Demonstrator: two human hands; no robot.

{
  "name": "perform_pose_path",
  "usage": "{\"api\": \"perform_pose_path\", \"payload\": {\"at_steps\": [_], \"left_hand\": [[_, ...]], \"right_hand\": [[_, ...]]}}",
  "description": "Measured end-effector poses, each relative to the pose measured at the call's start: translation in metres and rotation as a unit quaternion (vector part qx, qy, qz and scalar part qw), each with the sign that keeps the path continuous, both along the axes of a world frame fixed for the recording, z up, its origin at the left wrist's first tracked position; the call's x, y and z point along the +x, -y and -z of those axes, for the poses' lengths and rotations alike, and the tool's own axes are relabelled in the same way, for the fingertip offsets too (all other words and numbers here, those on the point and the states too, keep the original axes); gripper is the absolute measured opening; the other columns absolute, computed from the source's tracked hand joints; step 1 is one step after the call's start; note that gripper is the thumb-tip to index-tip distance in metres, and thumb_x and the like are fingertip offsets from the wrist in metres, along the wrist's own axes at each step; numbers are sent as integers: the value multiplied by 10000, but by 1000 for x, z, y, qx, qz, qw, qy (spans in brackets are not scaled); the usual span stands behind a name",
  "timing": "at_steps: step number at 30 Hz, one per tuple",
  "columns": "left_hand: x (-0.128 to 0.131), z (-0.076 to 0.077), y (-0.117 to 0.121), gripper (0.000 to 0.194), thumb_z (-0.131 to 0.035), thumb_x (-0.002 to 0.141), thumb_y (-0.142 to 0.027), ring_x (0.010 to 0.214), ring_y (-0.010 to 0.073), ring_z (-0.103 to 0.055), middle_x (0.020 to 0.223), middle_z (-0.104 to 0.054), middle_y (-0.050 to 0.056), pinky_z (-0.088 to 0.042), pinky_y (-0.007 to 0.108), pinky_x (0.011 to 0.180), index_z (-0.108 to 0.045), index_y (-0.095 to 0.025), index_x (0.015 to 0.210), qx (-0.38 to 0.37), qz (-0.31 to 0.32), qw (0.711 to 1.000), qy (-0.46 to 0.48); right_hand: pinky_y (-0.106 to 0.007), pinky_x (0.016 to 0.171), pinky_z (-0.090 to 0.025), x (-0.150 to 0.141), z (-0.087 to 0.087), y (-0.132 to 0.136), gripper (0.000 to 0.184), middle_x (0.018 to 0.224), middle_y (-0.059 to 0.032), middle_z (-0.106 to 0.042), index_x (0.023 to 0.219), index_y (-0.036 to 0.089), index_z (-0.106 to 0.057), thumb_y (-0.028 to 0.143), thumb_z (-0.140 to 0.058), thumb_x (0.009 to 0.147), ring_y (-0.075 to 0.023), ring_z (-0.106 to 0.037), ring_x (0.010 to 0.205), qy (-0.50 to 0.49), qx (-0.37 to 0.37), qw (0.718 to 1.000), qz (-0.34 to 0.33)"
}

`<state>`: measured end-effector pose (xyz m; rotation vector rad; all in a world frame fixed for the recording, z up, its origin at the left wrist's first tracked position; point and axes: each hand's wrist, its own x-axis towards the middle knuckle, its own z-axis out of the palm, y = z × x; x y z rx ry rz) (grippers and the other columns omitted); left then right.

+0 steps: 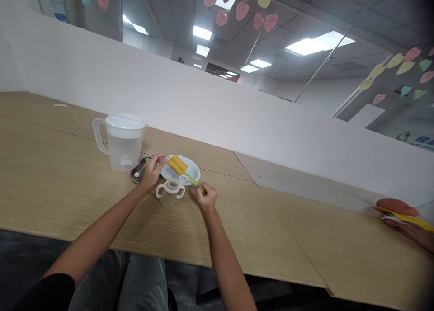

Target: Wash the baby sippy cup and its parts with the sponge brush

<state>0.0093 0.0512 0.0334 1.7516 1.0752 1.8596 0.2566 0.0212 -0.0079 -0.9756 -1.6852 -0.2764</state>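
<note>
Fingers of the right hand (207, 199) pinch a green-handled yellow sponge brush (177, 165). Left hand (152, 173) curls around something unclear.

You can read almost nothing here; the paper hearts (242, 11) strung overhead and the ones on the right (403, 68) carry handwriting, but it is too small to make out; on the glass panel (400, 125) at the far right, you see blue lettering (420, 141), cut off by the frame and too blurred to read.
</note>
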Motion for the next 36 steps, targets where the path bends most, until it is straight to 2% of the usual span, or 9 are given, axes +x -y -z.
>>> {"api": "perform_pose_path", "payload": {"at_steps": [6, 8, 11, 14, 18, 24, 27, 36], "left_hand": [[3, -3, 2, 328, -509, 892, -484, 784, 166, -619, 843, -693, 34, -479, 258, 734, -653, -189, 897, -20, 13, 1000, 1], [0, -4, -1, 317, -525, 887, -484, 819, 172, -624, 877, -688, 39, -479, 269, 764, -634, -191, 937, -21, -16, 1000, 12], [-12, -4, -4, 321, -543, 885, -467, 887, 185, -625, 972, -668, 61, -483, 293, 814, -596, -190, 1039, 5, -102, 994, 31], [-28, 0, -4, 285, -539, 886, -411, 964, 210, -600, 1016, -639, 77, -470, 324, 881, -601, -186, 1047, 39, -176, 982, -53], [-40, 11, 0, 239, -518, 852, -310, 975, 242, -590, 999, -624, 86, -463, 356, 898, -632, -184, 1020, 8, -184, 959, -217], [-43, 22, -2, 192, -597, 742, -250, 951, 309, -607, 933, -669, 114, -443, 417, 880, -676, -173, 898, -72, -208, 897, -383], [-46, 23, -5, 182, -605, 726, -248, 948, 319, -622, 922, -695, 121, -441, 414, 858, -681, -176, 875, -100, -208, 882, -410], [-48, 21, -8, 226, -545, 741, -224, 950, 323, -659, 939, -737, 145, -429, 422, 889, -696, -146, 891, -140, -201, 881, -404]], "right_hand": [[-205, 471, -332, -2, 0, 0, 270, 481, 26, -528, 681, 159, -672, 228, -446, 810, -83, -410, 413, 13, 1, 1000, 12], [-205, 474, -317, -2, 1, -1, 277, 471, 31, -512, 660, 162, -657, 238, -440, 816, -83, -399, 419, 13, -6, 999, 39], [-205, 478, -302, 0, 2, -3, 283, 469, 36, -499, 657, 166, -641, 251, -427, 821, -84, -389, 426, 3, -14, 996, 84], [-207, 482, -298, 1, 3, -4, 277, 482, 33, -514, 675, 165, -639, 254, -424, 825, -86, -400, 428, 5, -17, 995, 100], [-211, 486, -296, 2, 5, -6, 277, 470, 33, -504, 671, 167, -631, 253, -421, 829, -91, -407, 424, 21, -7, 994, 105], [-215, 487, -286, 2, 6, -6, 280, 464, 34, -498, 659, 172, -612, 269, -416, 834, -94, -409, 425, 33, -17, 992, 119], [-217, 487, -285, 2, 6, -7, 292, 461, 32, -494, 667, 170, -617, 280, -405, 836, -97, -410, 425, 30, -17, 992, 122], [-217, 485, -277, 3, 6, -6, 295, 454, 37, -477, 656, 173, -612, 274, -401, 836, -96, -392, 418, 30, -25, 992, 122]]}}
